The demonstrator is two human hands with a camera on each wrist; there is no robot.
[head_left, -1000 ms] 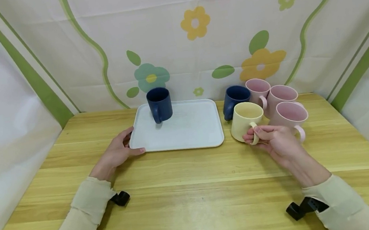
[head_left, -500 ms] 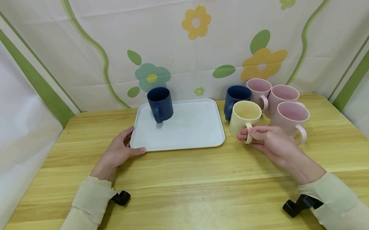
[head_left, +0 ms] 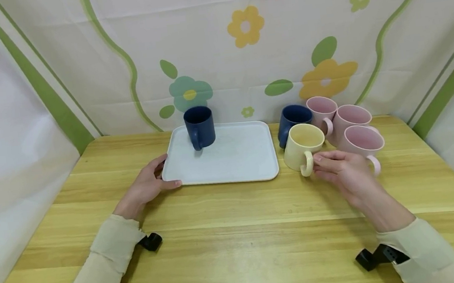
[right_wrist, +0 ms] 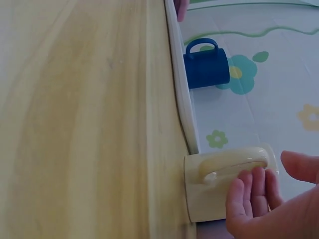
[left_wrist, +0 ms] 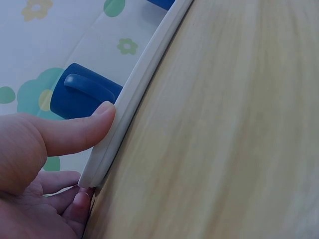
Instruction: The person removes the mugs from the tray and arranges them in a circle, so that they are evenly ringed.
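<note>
My left hand (head_left: 143,188) holds the near left corner of a white rectangular tray (head_left: 235,159). In the left wrist view its thumb lies on the tray's edge, with fingers around the corner. A dark blue mug (head_left: 201,132) stands upright on the tray, toward its back left. Just right of the tray, a pale yellow mug (head_left: 297,153) stands upright on the table, handle toward me. Beside that handle is my right hand (head_left: 350,172), holding nothing; the right wrist view shows its thumb spread from the fingers, fingertips close by the yellow handle (right_wrist: 234,158).
Behind the yellow mug stands a second dark blue mug (head_left: 284,128). Three pink mugs cluster to the right: one at the back (head_left: 321,111), a middle one (head_left: 344,123) and a front one (head_left: 363,140) behind my right hand. A flower-patterned curtain (head_left: 217,58) borders the wooden table (head_left: 238,243).
My right hand has let go of the yellow mug's handle and drawn slightly right. The yellow mug has shifted a little left. My left hand keeps its place at the tray corner.
</note>
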